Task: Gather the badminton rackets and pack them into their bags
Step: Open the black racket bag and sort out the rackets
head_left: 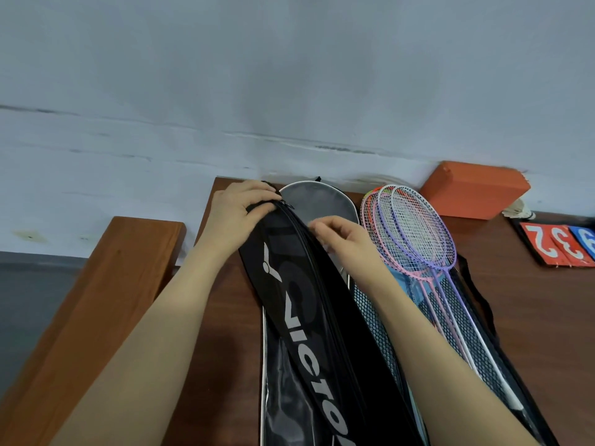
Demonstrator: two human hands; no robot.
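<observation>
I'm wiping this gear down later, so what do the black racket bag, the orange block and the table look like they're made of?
Black racket bag: likely woven synthetic fabric, matte, creased, with printed white lettering and a zipper. Orange block: probably dense foam, judging by its matte, soft-edged faces. Table: wood or wood veneer, dark reddish-brown with a slight sheen.

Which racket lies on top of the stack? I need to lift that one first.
The purple racket: its frame crosses over the pink and white ones, rightmost of the stack, beside the orange block.
</observation>
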